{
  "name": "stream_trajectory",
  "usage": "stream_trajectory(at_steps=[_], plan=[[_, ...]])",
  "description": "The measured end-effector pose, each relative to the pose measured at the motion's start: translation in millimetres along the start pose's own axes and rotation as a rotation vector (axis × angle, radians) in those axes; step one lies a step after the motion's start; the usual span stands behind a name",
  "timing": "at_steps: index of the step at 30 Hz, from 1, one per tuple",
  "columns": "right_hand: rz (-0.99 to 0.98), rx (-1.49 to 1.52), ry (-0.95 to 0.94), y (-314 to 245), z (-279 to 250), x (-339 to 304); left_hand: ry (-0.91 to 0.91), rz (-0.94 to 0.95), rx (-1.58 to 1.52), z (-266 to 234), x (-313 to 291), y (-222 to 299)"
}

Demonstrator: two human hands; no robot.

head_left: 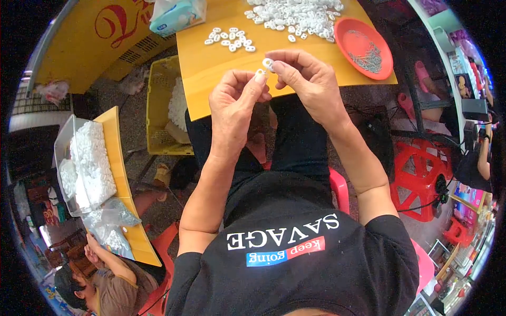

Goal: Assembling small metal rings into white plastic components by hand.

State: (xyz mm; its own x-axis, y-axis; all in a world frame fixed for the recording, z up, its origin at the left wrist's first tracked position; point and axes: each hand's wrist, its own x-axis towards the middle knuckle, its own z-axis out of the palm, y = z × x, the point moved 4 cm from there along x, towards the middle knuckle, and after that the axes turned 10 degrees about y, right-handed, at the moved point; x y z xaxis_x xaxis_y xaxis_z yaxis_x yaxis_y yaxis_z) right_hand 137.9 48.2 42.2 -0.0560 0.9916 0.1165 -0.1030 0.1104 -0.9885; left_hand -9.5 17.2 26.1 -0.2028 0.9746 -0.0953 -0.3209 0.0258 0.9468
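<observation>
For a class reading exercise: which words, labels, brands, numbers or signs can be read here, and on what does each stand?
I leave the wording itself unquoted.
Black shirt: clear white lettering, some on a blue-and-red strip; readable, but upside down in the picture.
Yellow panel: large red lettering, partly cut off by the frame.
Blue-and-white soft pack: a small dark mark, too small to read.
Pink box: any print is too small and blurred.
</observation>
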Motion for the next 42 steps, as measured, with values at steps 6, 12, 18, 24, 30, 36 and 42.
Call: stream_trajectory(at_steps=[6,12,18,24,30,36,42], plan=[[0.078,0.058,-0.003,3,4,-1,0.018,0.017,0.024,1,0,-1],[0.041,0.037,0.048,10,9,-5,0.015,0.022,0.042,-1,3,-6],[0.065,-0.013,0.02,36,12,-1,0.006,-0.027,0.052,-13,11,-26],[0.324,0.285,-0.018,51,12,-2,-0.006,0.028,0.123,-22,10,-35],[0.416,0.478,-0.059,36,19,-5,-0.027,0.071,-0.115,-16,5,-32],[0.475,0.618,-0.083,39,29,-14,-0.166,-0.039,-0.45,-11,0,-41],[0.495,0.694,-0.058,40,39,-21,-0.145,0.059,-0.449,-19,3,-45]])
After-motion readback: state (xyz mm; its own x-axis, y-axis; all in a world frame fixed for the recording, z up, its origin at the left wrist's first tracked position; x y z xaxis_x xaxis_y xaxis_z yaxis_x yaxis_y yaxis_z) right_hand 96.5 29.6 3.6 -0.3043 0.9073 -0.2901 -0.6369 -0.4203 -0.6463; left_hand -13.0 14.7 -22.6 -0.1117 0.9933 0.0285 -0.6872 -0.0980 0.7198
